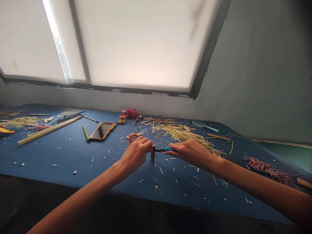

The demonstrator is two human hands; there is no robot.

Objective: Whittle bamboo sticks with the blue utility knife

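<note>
A short piece of bamboo (152,155) stands upright on the blue table in front of me. My left hand (139,148) is closed at its top, fingers and thumb pinching it. From the other side, my right hand (187,151) grips a blue-handled knife (168,149). Its narrow dark blade points left and meets the bamboo just below my left fingertips. The fingers hide much of the handle. Thin pale shavings lie scattered around the bamboo.
Behind my right hand spreads a pile of bamboo strips (181,135). A phone or mirror in a wavy yellow frame (102,131), a green bamboo piece (85,134) and a long bamboo pole (48,131) lie left. Red-white cord (266,169) and a pale-blue hairbrush (206,125) are right.
</note>
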